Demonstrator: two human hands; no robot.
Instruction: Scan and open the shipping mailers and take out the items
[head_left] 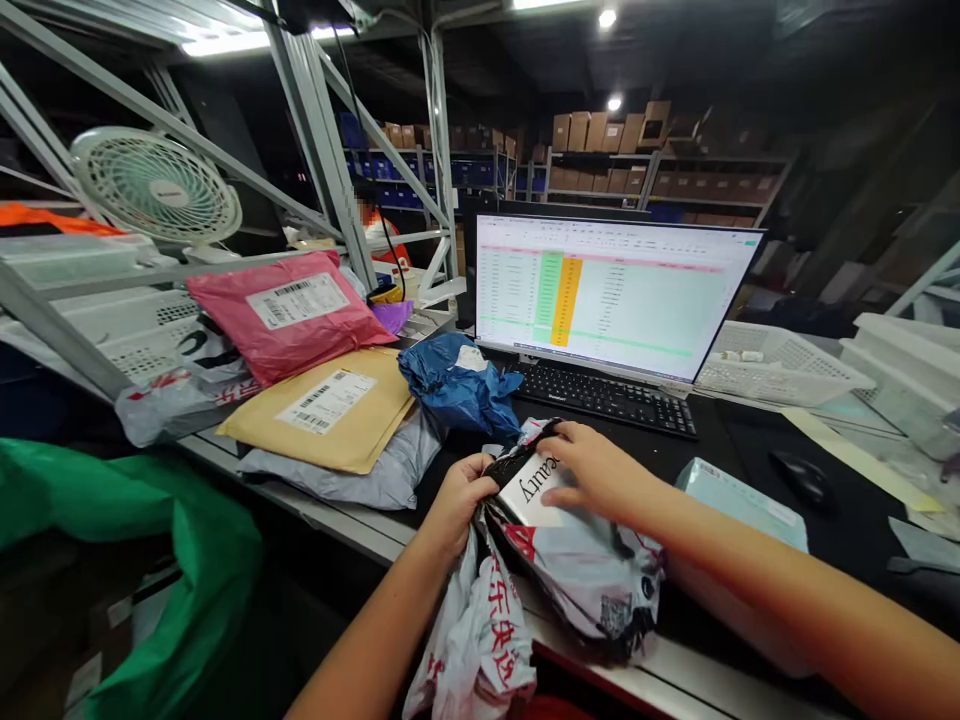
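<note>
My left hand [461, 495] grips the edge of a white courier bag [577, 570] with red print and a black lining at the desk's front edge. My right hand [592, 470] reaches into the bag's open mouth, fingers closed on a flat white box [532, 490] with black lettering that sticks out of it. Part of the bag hangs down over the desk edge between my arms.
Left of the bag lie a blue parcel [457, 385], a brown padded envelope [322, 410], a pink parcel [289, 315] and a grey one [375, 475]. Behind stand a keyboard [607, 395] and monitor [611, 295]. A mouse [802, 478] and white baskets [772, 365] sit right; a green sack [150, 560] lies lower left.
</note>
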